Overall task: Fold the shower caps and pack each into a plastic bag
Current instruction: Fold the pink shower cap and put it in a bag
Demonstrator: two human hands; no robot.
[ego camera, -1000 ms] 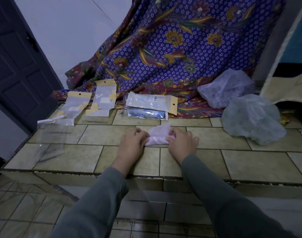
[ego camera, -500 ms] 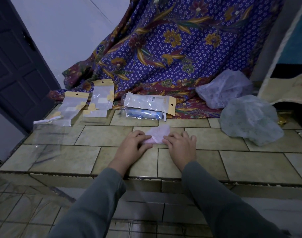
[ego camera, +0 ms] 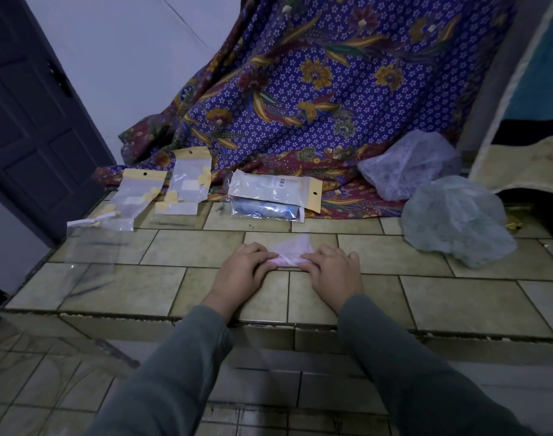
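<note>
Three shower caps show: one pink folded cap (ego camera: 292, 253) lies flat on the tiled ledge (ego camera: 457, 297), and two loose caps sit to its right, a pale lilac one (ego camera: 407, 165) farther back and a greenish one (ego camera: 454, 218) nearer. Behind the pink cap lie plastic bags with yellow header cards: one filled stack (ego camera: 272, 196) directly behind it, and two flat bags behind and to its left, the first (ego camera: 133, 199) and the second (ego camera: 190, 180). Two hands, left (ego camera: 240, 272) and right (ego camera: 332, 272), flank the pink cap. One patterned cloth (ego camera: 332, 89) hangs behind everything.
</note>
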